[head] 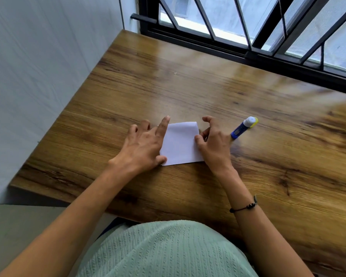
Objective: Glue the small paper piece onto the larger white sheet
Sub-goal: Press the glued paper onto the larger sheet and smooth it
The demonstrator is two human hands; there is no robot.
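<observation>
Pressing down on the left edge of the white paper point(181, 143), my left hand point(143, 146) is lying flat with its fingers spread wide, the index finger running along that edge and the thumb pinning the near left corner; it is gripping nothing. The paper is lying on the wooden table point(268, 166) between my two hands, its far edge curling up slightly. My right hand point(213, 143) is touching the paper's right edge with curled, half-open fingers; I cannot tell whether it is pinching anything. Just beyond it the glue stick point(244, 127) is lying on its side, apart from the paper. Bare tabletop is stretching out toward the window grille point(248, 27).
</observation>
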